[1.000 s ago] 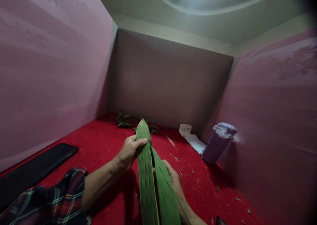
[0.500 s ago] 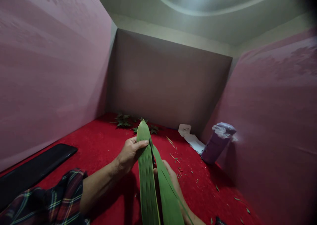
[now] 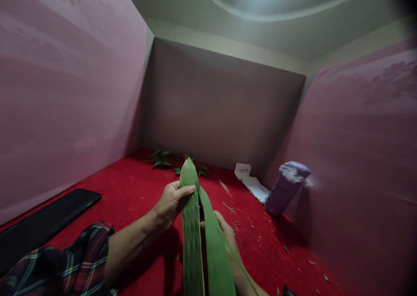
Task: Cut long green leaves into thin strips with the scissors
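A long green leaf [image 3: 192, 226] stands upright before me, its pointed tip at the top. It is split lengthwise from below the tip, and its right strip [image 3: 218, 248] leans away to the right. My left hand [image 3: 172, 200] is closed on the leaf near its tip, thumb in front. Behind the right strip is my right hand [image 3: 227, 230], closed and partly hidden. Dark scissors [image 3: 200, 209] show in the split, apparently held in that hand; their handles are hidden. A thin green sliver [image 3: 239, 263] hangs along the right strip.
A red cloth [image 3: 130, 209] covers the surface. Leafy sprigs [image 3: 163, 158] lie at the back, with thin sticks [image 3: 225, 187] and scraps right of the leaf. White papers [image 3: 256, 188] and a purple plastic-wrapped roll [image 3: 286, 189] stand at right, a black slab [image 3: 52, 215] at left.
The right strip and its thin sliver have shifted slightly, the sliver now hanging further from the strip's edge. Both hands stay almost in place.
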